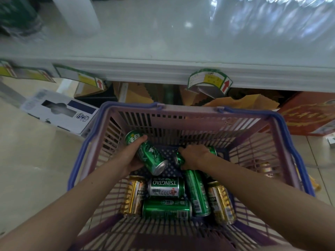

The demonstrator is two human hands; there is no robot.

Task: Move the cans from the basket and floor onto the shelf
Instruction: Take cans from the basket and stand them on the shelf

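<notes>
A purple slatted basket (188, 122) with blue handles stands on the floor below a white shelf (163, 37). My left hand (133, 153) is shut on a tall green can (151, 156), lifted and tilted inside the basket. My right hand (193, 156) grips another green can (180, 159) lying on the basket floor. Nearer me lie several more cans: a short green Tsingtao can (165, 187), a green can (166, 209) on its side, a tall green can (196, 192), and two gold cans (133, 196) (222, 201). Outside the basket's right wall a gold can (265, 168) lies on the floor.
Price tags (210, 80) hang from the shelf's front edge. Under the shelf sit brown cardboard boxes (137, 93) and an orange carton (308, 115). A white box (59, 111) lies on the tiled floor to the left. Plastic-wrapped goods (281, 20) fill the shelf's right part.
</notes>
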